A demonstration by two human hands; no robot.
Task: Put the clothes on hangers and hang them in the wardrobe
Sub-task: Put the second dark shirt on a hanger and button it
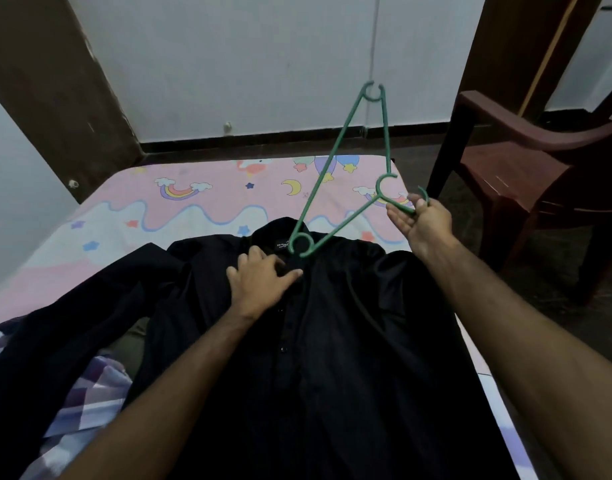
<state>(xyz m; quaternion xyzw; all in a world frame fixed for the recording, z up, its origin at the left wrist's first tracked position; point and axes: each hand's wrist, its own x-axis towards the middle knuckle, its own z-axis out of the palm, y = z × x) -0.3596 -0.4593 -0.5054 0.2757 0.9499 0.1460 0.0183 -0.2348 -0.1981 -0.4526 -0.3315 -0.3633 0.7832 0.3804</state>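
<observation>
Black button-front cotton shirt [332,341], centre frame on bed: left hand [259,278] flat, fingers spread, pinning collar; right hand [423,221] gripping green plastic hanger [346,174] w/ tip at neck, prob. for insertion.

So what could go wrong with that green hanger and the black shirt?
The right hand holds the green hanger only by its hook, so it might swing or slip. One hanger end sits at the collar of the black shirt and could snag there. The left hand presses the shirt flat, which may keep the collar from opening for the hanger.
</observation>
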